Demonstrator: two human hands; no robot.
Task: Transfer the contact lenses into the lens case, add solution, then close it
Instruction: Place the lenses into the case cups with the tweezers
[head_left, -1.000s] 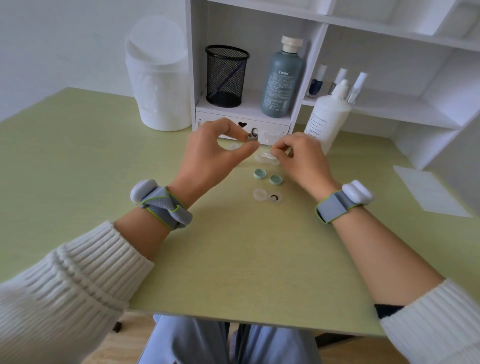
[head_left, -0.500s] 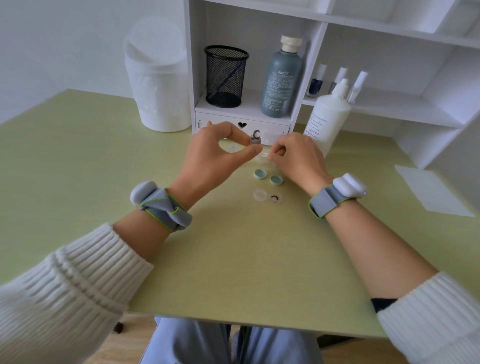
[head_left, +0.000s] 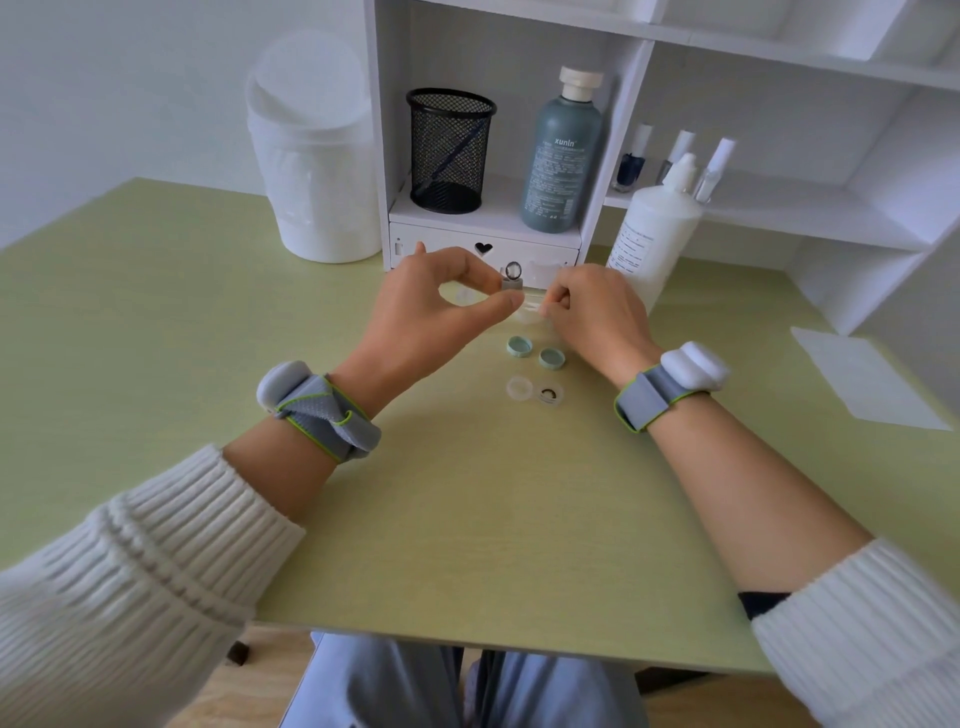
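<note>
My left hand (head_left: 436, 317) pinches a small grey lens holder (head_left: 511, 284) between thumb and forefinger, with a round contact lens (head_left: 512, 270) standing on its tip. My right hand (head_left: 592, 317) is close beside it, fingers curled and pinching a clear blister pack (head_left: 530, 313) that rests on the table. Nearer to me lies the clear lens case (head_left: 519, 388), uncapped, with a dark-ringed lens (head_left: 549, 395) in its right well. Two teal caps (head_left: 519, 346) (head_left: 551, 358) lie upturned between the case and my hands. The white solution bottle (head_left: 652, 239) stands behind my right hand.
A white shelf unit (head_left: 483, 244) stands at the back of the green table (head_left: 467, 519), holding a black mesh cup (head_left: 451, 150), a grey-green bottle (head_left: 561, 150) and small bottles (head_left: 631, 166). A white lidded bin (head_left: 317, 156) is at the back left, a white sheet (head_left: 867, 379) at the right.
My right hand has shifted a little left, closer to my left hand, over the blister pack. My left hand keeps the holder almost still.
</note>
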